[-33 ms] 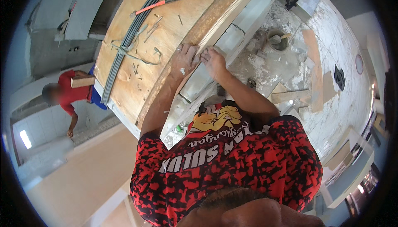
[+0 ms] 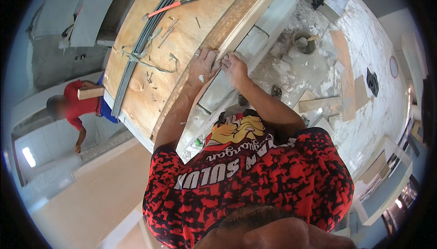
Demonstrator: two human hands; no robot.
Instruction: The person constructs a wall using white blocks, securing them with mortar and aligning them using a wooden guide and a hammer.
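A curved plywood top (image 2: 182, 33) has a brown, worn strip (image 2: 222, 25) and a pale layered wooden edge (image 2: 248, 15) along its right side, above pale blocks (image 2: 255, 44). My left hand (image 2: 202, 67) is closed on that edge, fingers bent over it. Just beside it, my right hand (image 2: 234, 69) pinches the same edge with curled fingers; what lies under the fingertips is partly hidden. On the plywood lie bundled dark rods (image 2: 122, 94), tied with green strands, a red-and-black handled tool (image 2: 168, 7) and several nails (image 2: 166, 35).
A co-worker in red (image 2: 77, 103) stands beyond the plywood's left side, near a short timber (image 2: 91, 92). To the right, a bucket with a trowel (image 2: 304, 44), loose boards (image 2: 341, 76) and a black bag (image 2: 372, 84) lie on the dusty floor (image 2: 382, 112). A large pale panel (image 2: 86, 190) is lower left.
The co-worker's body and arms have shifted slightly. My hands show no visible movement.
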